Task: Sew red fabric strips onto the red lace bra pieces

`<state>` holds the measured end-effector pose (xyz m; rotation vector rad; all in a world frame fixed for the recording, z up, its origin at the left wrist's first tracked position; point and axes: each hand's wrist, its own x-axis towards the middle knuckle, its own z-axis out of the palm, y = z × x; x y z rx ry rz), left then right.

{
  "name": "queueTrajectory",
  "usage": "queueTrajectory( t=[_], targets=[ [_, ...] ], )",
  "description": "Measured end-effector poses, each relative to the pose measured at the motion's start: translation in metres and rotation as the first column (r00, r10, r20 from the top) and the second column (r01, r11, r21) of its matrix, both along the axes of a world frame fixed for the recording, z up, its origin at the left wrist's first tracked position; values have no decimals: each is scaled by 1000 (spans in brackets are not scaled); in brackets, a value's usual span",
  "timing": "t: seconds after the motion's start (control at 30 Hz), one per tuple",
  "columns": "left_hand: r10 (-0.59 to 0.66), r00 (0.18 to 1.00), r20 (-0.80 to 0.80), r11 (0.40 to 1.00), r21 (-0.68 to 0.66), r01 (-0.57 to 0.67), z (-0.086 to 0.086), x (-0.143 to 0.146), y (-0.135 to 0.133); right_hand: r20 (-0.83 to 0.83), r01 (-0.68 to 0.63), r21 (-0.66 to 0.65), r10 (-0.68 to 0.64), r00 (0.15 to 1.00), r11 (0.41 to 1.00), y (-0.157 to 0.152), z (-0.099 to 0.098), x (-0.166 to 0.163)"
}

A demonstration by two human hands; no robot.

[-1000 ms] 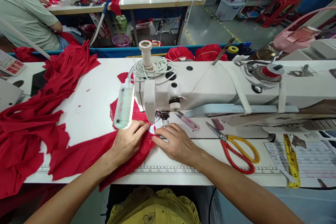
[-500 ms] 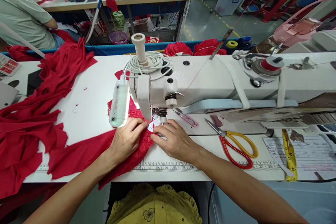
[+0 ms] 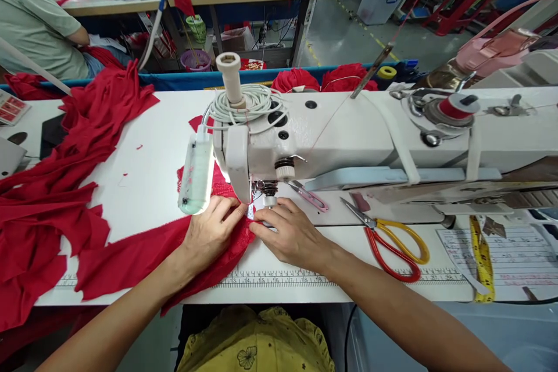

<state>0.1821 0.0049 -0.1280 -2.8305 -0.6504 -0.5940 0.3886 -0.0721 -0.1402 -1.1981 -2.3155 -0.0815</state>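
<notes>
Red fabric with a lacy strip lies under the head of a white sewing machine. My left hand presses on this piece left of the needle area, its fingers bent and thumb and forefinger close together on the cloth. On the other side, my right hand has its fingers curled beside the presser foot, thumb and fingertips at the cloth's right edge. The needle tip is mostly hidden by the machine head and fingers. A lit lamp hangs just above my left hand.
Scissors with red and yellow handles and pink thread snips lie to the right, near a yellow measuring tape on a written sheet. A heap of red cloth covers the table's left. Another person sits beyond.
The camera view has shifted very slightly. Both hands keep nearly the same place on the red fabric, with no clear movement of the cloth.
</notes>
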Motion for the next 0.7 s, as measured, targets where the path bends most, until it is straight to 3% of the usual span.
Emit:
queueTrajectory(
  t=[0.13,0.23,0.43,0.7],
  targets=[
    [1,996,-91,992,124,11,2,2,-1,-53,95,-53,-98,994,994,4,0,4],
    [14,992,-125,986,166,7,4,3,-2,3,189,-64,-189,982,980,9,-2,4],
    [53,984,-172,985,172,-23,6,3,-6,141,201,-78,-189,972,976,12,-5,-1],
    [136,969,-205,977,192,-97,7,8,-21,152,185,-86,-171,974,979,8,-2,-5]
  ],
)
